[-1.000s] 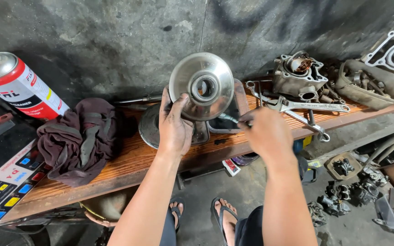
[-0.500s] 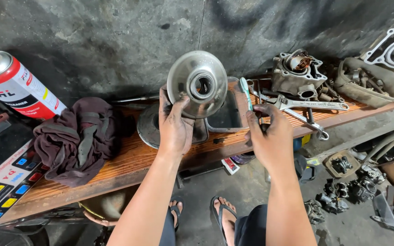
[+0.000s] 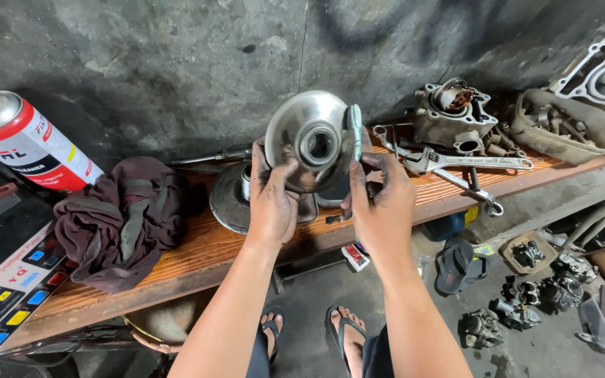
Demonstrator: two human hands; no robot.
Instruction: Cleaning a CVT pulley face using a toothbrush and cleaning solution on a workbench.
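Note:
My left hand (image 3: 272,199) grips a round silver metal pulley half (image 3: 314,138) by its lower left rim and holds it up above the wooden shelf (image 3: 197,245), its hollow hub facing me. In my right hand (image 3: 379,203) is a small pale green tool (image 3: 354,131), pinched upright against the disc's right edge. A second metal disc (image 3: 229,199) lies flat on the shelf behind my left hand.
A crumpled dark maroon rag (image 3: 120,220) lies left on the shelf. A red and white spray can (image 3: 26,143) stands far left. Wrenches (image 3: 456,164), an engine cylinder part (image 3: 453,115) and a cover (image 3: 565,126) sit right. Loose parts lie on the floor (image 3: 526,294).
My right hand lifted from the shelf's front edge and brought the green tool up against the disc's right rim. The disc has tilted slightly to face me.

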